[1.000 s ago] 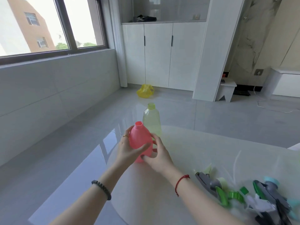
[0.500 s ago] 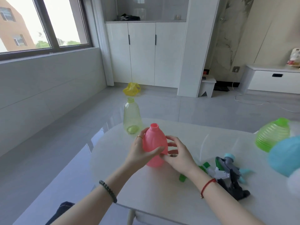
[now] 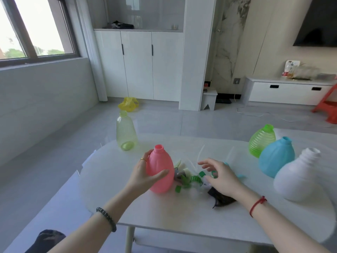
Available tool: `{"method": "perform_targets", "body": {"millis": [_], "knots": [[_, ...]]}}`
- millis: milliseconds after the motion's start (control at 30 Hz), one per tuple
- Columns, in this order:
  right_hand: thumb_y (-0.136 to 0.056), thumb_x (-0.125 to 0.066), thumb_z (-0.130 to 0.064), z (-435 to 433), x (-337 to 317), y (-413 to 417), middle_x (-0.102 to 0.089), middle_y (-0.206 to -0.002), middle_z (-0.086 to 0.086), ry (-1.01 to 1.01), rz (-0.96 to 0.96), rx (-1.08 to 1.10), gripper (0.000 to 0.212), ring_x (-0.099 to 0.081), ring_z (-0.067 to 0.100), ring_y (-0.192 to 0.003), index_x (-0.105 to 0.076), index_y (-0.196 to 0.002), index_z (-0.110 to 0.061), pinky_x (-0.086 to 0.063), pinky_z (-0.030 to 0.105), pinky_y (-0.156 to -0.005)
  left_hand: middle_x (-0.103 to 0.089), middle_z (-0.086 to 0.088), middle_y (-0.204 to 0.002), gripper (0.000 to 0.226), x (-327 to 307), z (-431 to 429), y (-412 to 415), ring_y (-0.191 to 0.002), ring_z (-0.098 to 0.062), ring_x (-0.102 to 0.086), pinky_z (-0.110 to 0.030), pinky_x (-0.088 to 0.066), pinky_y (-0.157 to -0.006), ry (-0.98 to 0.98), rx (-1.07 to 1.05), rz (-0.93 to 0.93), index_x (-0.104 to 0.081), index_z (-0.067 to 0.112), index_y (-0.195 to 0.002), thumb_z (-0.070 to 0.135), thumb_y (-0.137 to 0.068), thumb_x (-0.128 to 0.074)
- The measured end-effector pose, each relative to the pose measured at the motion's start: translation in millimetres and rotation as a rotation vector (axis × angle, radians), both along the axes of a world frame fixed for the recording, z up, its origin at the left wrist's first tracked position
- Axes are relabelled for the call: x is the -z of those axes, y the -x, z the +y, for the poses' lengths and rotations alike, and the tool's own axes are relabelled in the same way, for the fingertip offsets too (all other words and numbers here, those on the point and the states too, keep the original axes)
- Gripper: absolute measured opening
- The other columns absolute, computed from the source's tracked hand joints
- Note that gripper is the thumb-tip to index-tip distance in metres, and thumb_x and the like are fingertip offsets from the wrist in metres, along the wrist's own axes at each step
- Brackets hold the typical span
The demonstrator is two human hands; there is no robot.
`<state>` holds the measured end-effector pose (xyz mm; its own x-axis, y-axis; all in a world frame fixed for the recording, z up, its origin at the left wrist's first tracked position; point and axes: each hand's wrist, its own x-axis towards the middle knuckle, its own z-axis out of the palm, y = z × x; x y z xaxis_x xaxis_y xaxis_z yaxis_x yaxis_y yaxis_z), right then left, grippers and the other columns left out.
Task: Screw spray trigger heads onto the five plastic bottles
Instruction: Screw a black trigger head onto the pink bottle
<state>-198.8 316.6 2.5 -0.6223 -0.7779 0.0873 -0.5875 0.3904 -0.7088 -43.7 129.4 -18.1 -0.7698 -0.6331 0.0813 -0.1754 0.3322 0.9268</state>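
My left hand (image 3: 144, 175) grips the pink bottle (image 3: 161, 170), which stands upright on the white table (image 3: 164, 216) with its neck uncapped. Just right of it, my right hand (image 3: 221, 177) hovers with fingers spread over a heap of spray trigger heads (image 3: 193, 179), green, grey, black and pale blue, with thin dip tubes sticking out. A pale yellow-green bottle (image 3: 126, 134) stands at the table's far left corner. At the right stand a ribbed green bottle (image 3: 261, 140), a blue bottle (image 3: 276, 159) and a white bottle (image 3: 300, 175), all without heads.
The table's near edge runs just below my forearms, with a leg (image 3: 129, 238) under it. A yellow bag (image 3: 128, 104) lies on the floor beyond. A white stool (image 3: 209, 99) and an orange stool (image 3: 326, 105) stand farther back.
My right hand has let go of the pink bottle and moved right, over the trigger heads. The view has swung right, bringing the green, blue and white bottles fully into view.
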Motion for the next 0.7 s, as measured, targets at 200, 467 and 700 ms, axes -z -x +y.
{"method": "perform_targets", "body": {"millis": [200,467,700], "knots": [[-0.07,-0.071,-0.034,41,4,13,-0.042,-0.119,-0.017,-0.287,0.21,-0.222,0.064,-0.037,0.004,-0.118,-0.043,-0.127,-0.034,-0.028,0.017,-0.098,-0.052,-0.001,-0.122,0.084,3,3,0,-0.109,-0.021,-0.053,-0.039,-0.05,-0.089,0.004,0.008,-0.013,-0.03,0.045,-0.123,0.048,-0.051,-0.074],[-0.074,-0.062,-0.046,63,33,19,-0.043,-0.133,-0.018,-0.384,0.428,-0.278,0.067,-0.031,-0.001,-0.127,-0.024,-0.129,-0.051,-0.008,0.024,-0.115,-0.049,-0.002,-0.12,0.078,8,3,3,-0.107,-0.023,-0.052,-0.035,-0.049,-0.084,-0.001,0.0,0.013,-0.027,0.044,-0.122,0.026,-0.067,-0.078],[-0.085,-0.057,-0.031,58,24,8,-0.048,-0.113,-0.026,-0.029,0.191,-0.161,0.046,-0.045,-0.011,-0.108,-0.031,-0.113,-0.056,-0.028,0.015,-0.108,-0.05,-0.002,-0.12,0.08,9,4,4,-0.107,-0.021,-0.054,-0.038,-0.051,-0.086,-0.013,-0.002,0.009,-0.026,0.045,-0.122,0.032,-0.062,-0.078]]}}
